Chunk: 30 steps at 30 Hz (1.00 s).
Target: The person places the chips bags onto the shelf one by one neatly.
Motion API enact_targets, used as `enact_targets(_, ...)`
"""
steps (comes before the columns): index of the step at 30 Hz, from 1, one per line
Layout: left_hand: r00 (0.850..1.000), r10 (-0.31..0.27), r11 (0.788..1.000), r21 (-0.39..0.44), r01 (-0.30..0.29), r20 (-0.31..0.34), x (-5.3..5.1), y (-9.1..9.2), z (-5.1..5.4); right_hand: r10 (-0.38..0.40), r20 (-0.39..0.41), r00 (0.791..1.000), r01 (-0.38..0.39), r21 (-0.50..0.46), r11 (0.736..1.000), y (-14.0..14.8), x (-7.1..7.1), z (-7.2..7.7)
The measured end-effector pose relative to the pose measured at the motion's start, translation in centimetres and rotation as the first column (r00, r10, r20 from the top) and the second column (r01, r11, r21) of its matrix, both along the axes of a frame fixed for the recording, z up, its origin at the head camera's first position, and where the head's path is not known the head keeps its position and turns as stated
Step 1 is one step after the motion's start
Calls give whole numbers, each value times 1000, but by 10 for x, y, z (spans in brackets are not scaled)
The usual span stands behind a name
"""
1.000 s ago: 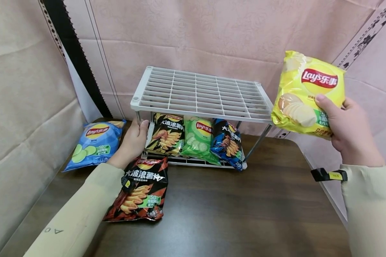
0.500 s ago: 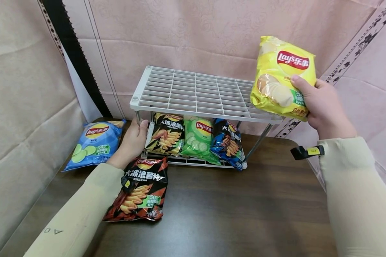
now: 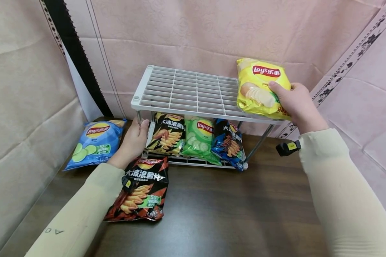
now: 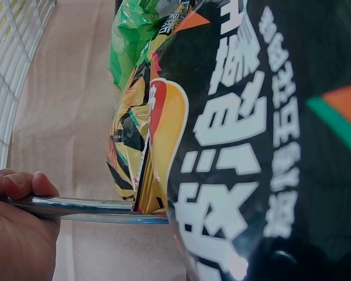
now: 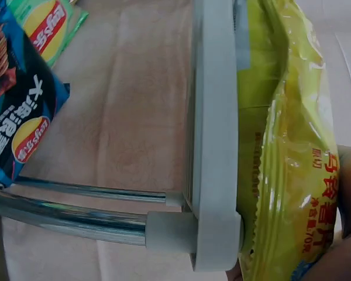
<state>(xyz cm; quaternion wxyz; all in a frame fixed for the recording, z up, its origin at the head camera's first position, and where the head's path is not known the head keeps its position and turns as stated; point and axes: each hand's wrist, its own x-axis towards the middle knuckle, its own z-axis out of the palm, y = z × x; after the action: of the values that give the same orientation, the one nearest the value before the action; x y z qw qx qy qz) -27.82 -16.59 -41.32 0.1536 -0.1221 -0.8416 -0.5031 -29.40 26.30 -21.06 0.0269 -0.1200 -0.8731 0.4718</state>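
Observation:
My right hand (image 3: 300, 107) grips the right side of a yellow chip bag (image 3: 260, 89), thumb across its front. That bag stands tilted on the right end of the white rack's top shelf (image 3: 196, 93); in the right wrist view the yellow bag (image 5: 292, 164) lies against the shelf edge (image 5: 217, 129). My left hand (image 3: 133, 139) holds the rack's front left post, and in the left wrist view its fingers curl round the metal post (image 4: 88, 206). On the lower shelf stand a black-and-gold bag (image 3: 168, 134), a green bag (image 3: 199, 140) and a blue-black bag (image 3: 227, 143).
A blue chip bag (image 3: 96, 144) lies left of the rack on the brown table (image 3: 231, 210). A black-and-red bag (image 3: 144, 189) lies before the rack's left end, partly beneath my left forearm. Pink cloth (image 3: 212, 32) hangs behind the rack.
My right hand has carried the yellow bag leftward from beside the rack and lowered it onto the top shelf's right end. My left hand has stayed on the post.

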Motion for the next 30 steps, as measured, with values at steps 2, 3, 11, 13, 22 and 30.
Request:
enact_targets(2, 1000, 1, 1000, 0, -1, -4, 0, 0, 0, 20, -34, 999, -19, 26, 999, -2, 1, -1)
enact_targets(3, 1000, 1, 1000, 0, -1, -6, 0, 0, 1, 30, -56, 998, -28, 38, 999, -4, 1, -2)
enact_targets(11, 1000, -19, 1000, 8, 20, -17, 0, 1, 1, 95, -120, 988, -63, 249, 966, -6, 3, -8)
enact_targets(13, 1000, -13, 1000, 5, 13, -14, 0, 1, 1, 102, -113, 988, -72, 246, 967, -4, 3, -9)
enact_targets(22, 1000, -16, 1000, 11, 16, -10, -1, 2, 2, 83, -137, 987, -67, 117, 991, 0, 9, -14)
enact_targets(30, 1000, -10, 1000, -2, 10, -5, 0, 1, 1, 56, -216, 975, -62, -23, 998, 16, 19, -22)
